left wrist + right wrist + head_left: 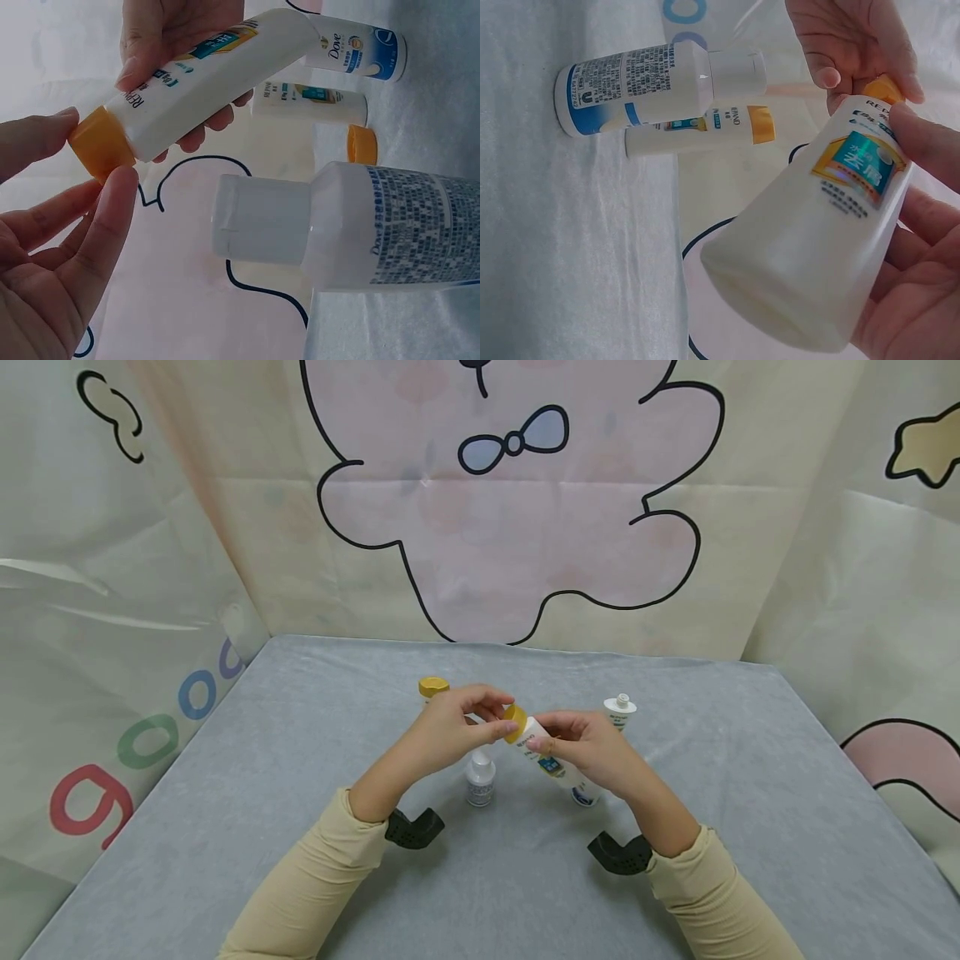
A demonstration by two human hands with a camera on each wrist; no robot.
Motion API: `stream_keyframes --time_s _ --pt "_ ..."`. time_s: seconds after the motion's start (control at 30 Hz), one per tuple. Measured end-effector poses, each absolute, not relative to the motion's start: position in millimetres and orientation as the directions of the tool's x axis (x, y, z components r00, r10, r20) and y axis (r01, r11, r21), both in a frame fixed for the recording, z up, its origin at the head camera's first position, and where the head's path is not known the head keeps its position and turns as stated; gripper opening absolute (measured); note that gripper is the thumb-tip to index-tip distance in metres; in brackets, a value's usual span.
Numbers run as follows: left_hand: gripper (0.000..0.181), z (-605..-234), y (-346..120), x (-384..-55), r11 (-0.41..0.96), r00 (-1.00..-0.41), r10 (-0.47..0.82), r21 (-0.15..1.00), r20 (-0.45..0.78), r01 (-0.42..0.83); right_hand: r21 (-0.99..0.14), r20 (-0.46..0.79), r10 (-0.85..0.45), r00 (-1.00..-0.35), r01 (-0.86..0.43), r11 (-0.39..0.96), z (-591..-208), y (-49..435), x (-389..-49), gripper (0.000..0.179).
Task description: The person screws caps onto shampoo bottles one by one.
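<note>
A white shampoo bottle (553, 763) is held tilted above the table, its yellow cap (515, 723) pointing up to the left. My right hand (592, 748) grips the bottle's body, thumb on the front and fingers behind. At the cap is my left hand (459, 725), pinching it between thumb and fingertips. The cap sits on the bottle's neck in the left wrist view. Below the left hand stands a small white Dove bottle (480, 781) with a whitish cap.
Behind the left hand stands another yellow-capped bottle (433, 686). A similar bottle (620, 710) with a bare white nozzle is at the back right, with a loose yellow cap (362, 145) near it. A second Dove bottle (361, 51) is partly hidden behind the held one.
</note>
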State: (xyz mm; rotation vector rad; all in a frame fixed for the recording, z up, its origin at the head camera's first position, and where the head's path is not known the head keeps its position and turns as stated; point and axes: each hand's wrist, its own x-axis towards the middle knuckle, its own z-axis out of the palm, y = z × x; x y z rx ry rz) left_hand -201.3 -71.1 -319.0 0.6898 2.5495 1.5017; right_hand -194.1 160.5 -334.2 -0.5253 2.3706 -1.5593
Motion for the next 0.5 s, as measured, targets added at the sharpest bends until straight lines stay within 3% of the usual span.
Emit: stream_keyframes --time_s 0.37,0.5 --pt "0.032 -318.1 -72.5 -199.6 0.368 -0.856 0.478 0.839 0.198 0.4 -0.924 -0.007 -0.442 -0.897 -0.163 0.346 -335.9 161.0 -195.1 0.034" --pt "0.04 -318.6 -73.4 -199.9 0.355 -0.851 0.487 0.846 0.195 0.397 -0.921 -0.008 -0.444 -0.896 -0.166 0.352 -336.0 160.8 -195.1 0.035"
